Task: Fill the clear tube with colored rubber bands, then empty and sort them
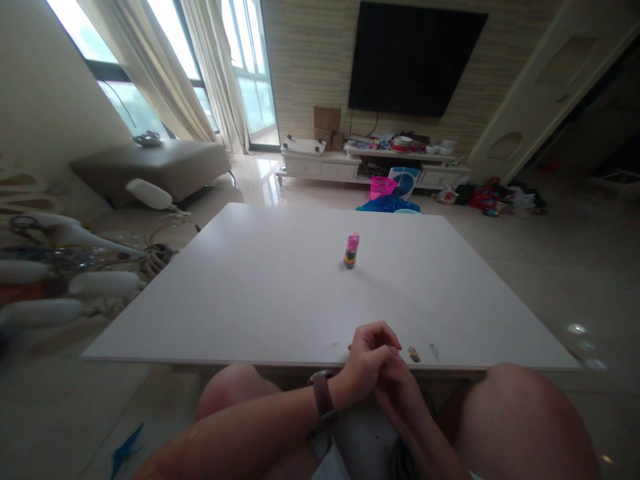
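Left hand [367, 357] (brown-strapped watch [323, 395] on that wrist) and right hand [397, 375] together at the near edge of the white rectangular table [270, 280], fingers overlapping; can't tell if anything is pinched between them. At 3 o'clock from them, just beside: small flat yellow-and-dark piece [414, 354], then a pale translucent sliver [434, 351].

Near 12 o'clock, mid-table: upright small cylindrical container [351, 250], pink top, banded dark and yellow below; contents can't be told, markings too small to read.

Past the far edge, 12 o'clock: pink perforated plastic basket [381, 189], lower part hidden by a crumpled blue plastic sheet [387, 204]. Behind, a low white cabinet [345, 170] carries white bowls [447, 145] and brown cardboard boxes [327, 119], under a black wall-mounted TV [417, 57].

1 o'clock: floor pile of bags [493, 198]. 9–10 o'clock: white tubular fittings [105, 283] with coiled cable; beyond, a grey-brown padded bench [165, 163].
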The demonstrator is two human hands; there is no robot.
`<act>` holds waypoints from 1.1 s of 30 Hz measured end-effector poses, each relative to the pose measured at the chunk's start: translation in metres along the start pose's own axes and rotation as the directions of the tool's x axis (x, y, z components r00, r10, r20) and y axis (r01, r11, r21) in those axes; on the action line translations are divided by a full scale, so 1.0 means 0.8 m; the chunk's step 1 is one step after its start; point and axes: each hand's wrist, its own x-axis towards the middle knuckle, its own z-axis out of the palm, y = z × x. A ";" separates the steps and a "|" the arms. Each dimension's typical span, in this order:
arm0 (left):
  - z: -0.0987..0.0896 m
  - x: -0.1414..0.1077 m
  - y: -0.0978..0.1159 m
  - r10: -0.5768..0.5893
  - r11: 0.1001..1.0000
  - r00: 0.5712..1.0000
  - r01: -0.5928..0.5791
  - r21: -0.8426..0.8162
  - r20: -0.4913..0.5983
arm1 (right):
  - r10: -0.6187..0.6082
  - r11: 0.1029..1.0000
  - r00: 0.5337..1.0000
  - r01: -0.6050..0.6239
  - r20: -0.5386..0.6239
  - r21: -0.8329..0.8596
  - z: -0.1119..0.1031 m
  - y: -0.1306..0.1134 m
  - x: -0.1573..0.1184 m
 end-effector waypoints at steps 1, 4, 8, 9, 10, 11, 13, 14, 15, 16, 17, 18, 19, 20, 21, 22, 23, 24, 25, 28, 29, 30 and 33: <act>0.000 0.000 -0.002 -0.010 1.000 1.000 0.010 0.001 -0.008 | 0.004 1.000 1.000 -0.004 -0.021 0.012 -0.001 0.004 0.002; -0.001 -0.002 -0.007 -0.017 1.000 0.999 0.018 0.019 -0.037 | 0.016 1.000 0.997 -0.014 -0.072 0.027 -0.003 0.011 0.006; -0.002 0.000 -0.009 -0.044 0.999 0.999 0.043 -0.009 -0.021 | -0.025 1.000 0.997 0.024 -0.077 -0.021 0.000 0.005 0.005; -0.002 0.002 -0.008 -0.054 0.997 0.998 0.053 -0.053 -0.016 | -0.026 0.999 0.997 0.024 -0.073 -0.027 0.001 0.000 0.005; -0.003 0.004 -0.006 -0.061 0.993 0.998 0.060 -0.103 -0.010 | -0.021 0.999 0.997 0.019 -0.070 -0.030 0.002 -0.006 0.005; -0.003 0.006 -0.004 -0.066 0.987 0.998 0.065 -0.150 -0.002 | -0.013 0.999 0.998 0.011 -0.065 -0.033 0.003 -0.012 0.005; -0.004 0.009 -0.001 -0.074 0.979 0.997 0.078 -0.187 0.029 | -0.001 0.999 0.999 -0.001 -0.048 -0.042 0.005 -0.022 0.007; -0.004 0.010 0.000 -0.078 0.981 0.996 0.085 -0.174 0.044 | 0.001 0.998 0.999 -0.003 -0.033 -0.055 0.005 -0.026 0.009; -0.005 0.011 0.001 -0.081 0.985 0.995 0.089 -0.148 0.056 | -0.006 0.996 1.000 0.005 -0.014 -0.084 0.005 -0.029 0.011; -0.005 0.011 0.002 -0.075 0.989 0.995 0.082 -0.120 0.063 | -0.031 0.991 1.000 0.031 0.004 -0.132 0.005 -0.030 0.013; -0.006 0.010 0.003 -0.057 0.993 0.996 0.064 -0.098 0.070 | -0.070 0.977 0.997 0.072 0.020 -0.199 0.004 -0.030 0.016; -0.007 0.010 0.004 -0.033 0.995 0.996 0.040 -0.086 0.082 | -0.121 0.952 0.992 0.127 0.037 -0.279 0.003 -0.030 0.018; -0.007 0.009 0.004 -0.007 0.996 0.996 0.015 -0.087 0.094 | -0.178 0.914 0.983 0.185 0.053 -0.361 0.002 -0.028 0.020; -0.008 0.009 0.005 0.015 0.996 0.995 -0.005 -0.091 0.104 | -0.238 0.865 0.969 0.245 0.071 -0.439 0.002 -0.025 0.022; -0.009 0.008 0.005 0.032 0.995 0.993 -0.022 -0.093 0.112 | -0.290 0.818 0.953 0.294 0.087 -0.494 0.001 -0.022 0.024; -0.009 0.009 0.004 0.039 0.995 0.994 -0.030 -0.091 0.100 | -0.325 0.786 0.942 0.320 0.087 -0.528 0.000 -0.018 0.026; -0.010 0.009 0.002 0.033 0.996 0.996 -0.026 -0.085 0.087 | -0.370 0.761 0.926 0.352 0.082 -0.546 -0.001 -0.014 0.027; -0.010 0.011 0.000 0.029 0.997 0.997 -0.023 -0.080 0.076 | -0.395 0.738 0.915 0.370 0.083 -0.565 -0.003 -0.011 0.029; -0.011 0.013 -0.002 0.023 0.996 0.997 -0.017 -0.090 0.068 | -0.413 0.717 0.907 0.381 0.084 -0.585 -0.005 -0.007 0.031; -0.011 0.019 -0.005 0.012 0.991 0.998 -0.004 -0.134 0.056 | -0.405 0.676 0.907 0.380 0.112 -0.632 -0.010 -0.001 0.037; -0.011 0.021 -0.003 0.006 0.990 0.999 0.001 -0.139 0.051 | -0.428 0.674 0.898 0.390 0.099 -0.628 -0.011 0.000 0.039; -0.011 0.022 0.000 -0.003 0.991 0.999 0.010 -0.134 0.054 | -0.437 0.677 0.894 0.399 0.098 -0.618 -0.010 0.000 0.042; -0.015 0.027 0.013 -0.007 0.997 1.000 0.008 -0.081 0.019 | -0.378 0.706 0.918 0.368 0.117 -0.605 -0.008 -0.001 0.053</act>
